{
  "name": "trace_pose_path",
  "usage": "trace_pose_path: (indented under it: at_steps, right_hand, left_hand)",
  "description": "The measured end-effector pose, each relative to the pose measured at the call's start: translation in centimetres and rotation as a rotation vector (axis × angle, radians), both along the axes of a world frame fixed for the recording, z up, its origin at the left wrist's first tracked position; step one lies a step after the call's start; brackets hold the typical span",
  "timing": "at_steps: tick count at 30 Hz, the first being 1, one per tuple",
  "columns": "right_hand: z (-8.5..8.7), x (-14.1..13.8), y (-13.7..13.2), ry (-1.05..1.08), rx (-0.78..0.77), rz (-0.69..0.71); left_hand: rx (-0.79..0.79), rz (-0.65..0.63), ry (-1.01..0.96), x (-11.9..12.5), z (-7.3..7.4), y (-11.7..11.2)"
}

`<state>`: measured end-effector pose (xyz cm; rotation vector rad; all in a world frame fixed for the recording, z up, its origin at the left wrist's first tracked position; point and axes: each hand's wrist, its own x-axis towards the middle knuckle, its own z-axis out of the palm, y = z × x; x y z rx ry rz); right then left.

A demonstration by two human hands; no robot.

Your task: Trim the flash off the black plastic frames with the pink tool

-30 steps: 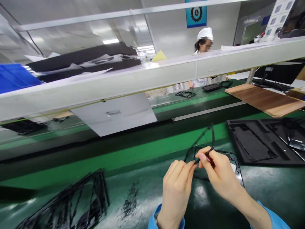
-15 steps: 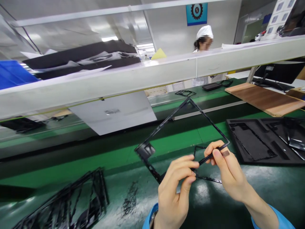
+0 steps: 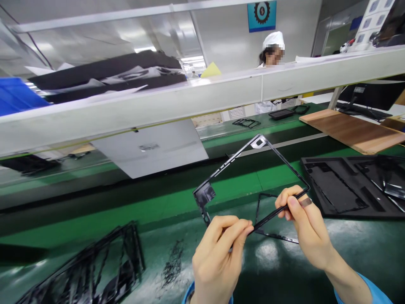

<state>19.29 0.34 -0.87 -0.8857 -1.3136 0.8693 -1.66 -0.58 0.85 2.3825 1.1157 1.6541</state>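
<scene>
A thin black rectangular frame (image 3: 286, 165) is held up tilted over the green bench, its near edge between my two hands. My right hand (image 3: 303, 219) pinches that edge close to the right corner, with a small brown strip on one finger. Toward the near left part, my left hand (image 3: 220, 249) has thumb and fingertips closed on the same edge. A dark film-like patch hangs at the frame's left corner. Below and behind it, a second black frame (image 3: 278, 237) lies on the bench, partly hidden by my hands.
Several black frames (image 3: 134, 253) are piled at the lower left, beside a heap of thin black scraps (image 3: 173, 259). A black foam tray (image 3: 332, 213) with frame parts lies at right. A wooden board (image 3: 351, 131) and white shelf (image 3: 221, 96) stand beyond. A person in a white cap is behind the shelf.
My left hand has shifted left and down, and its fingertips have closed on the near edge. The frame has tilted and moved slightly right, showing its far corner's cutout.
</scene>
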Motion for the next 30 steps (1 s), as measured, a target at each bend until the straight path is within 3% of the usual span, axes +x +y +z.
trace_pose_path:
  at_steps: [9, 16, 19, 24, 26, 30]
  right_hand:
    - [0.3, 0.5, 0.1, -0.021, 0.003, -0.064]
    - [0.1, 0.6, 0.5, -0.058, 0.0, -0.103]
    - [0.0, 0.6, 0.7, -0.029, 0.0, -0.106]
    - [-0.1, 0.6, 0.6, -0.038, 0.005, -0.084]
    - [0.0, 0.8, 0.5, -0.063, 0.012, -0.095]
    - [0.4, 1.1, 0.4, -0.075, 0.04, -0.144]
  left_hand:
    - [0.005, -0.043, 0.183, -0.2, -0.5, -0.3]
    - [0.008, 0.191, 0.224, -1.9, -0.2, 0.9]
    - [-0.065, 0.168, 0.132, -1.9, 0.2, 0.8]
    - [-0.407, -0.216, -0.276, 0.8, -0.5, -0.9]
    - [-0.433, -0.229, -0.366, 1.7, -1.0, -1.2]
    - [-0.38, -0.125, -0.436, 1.8, -1.2, -0.7]
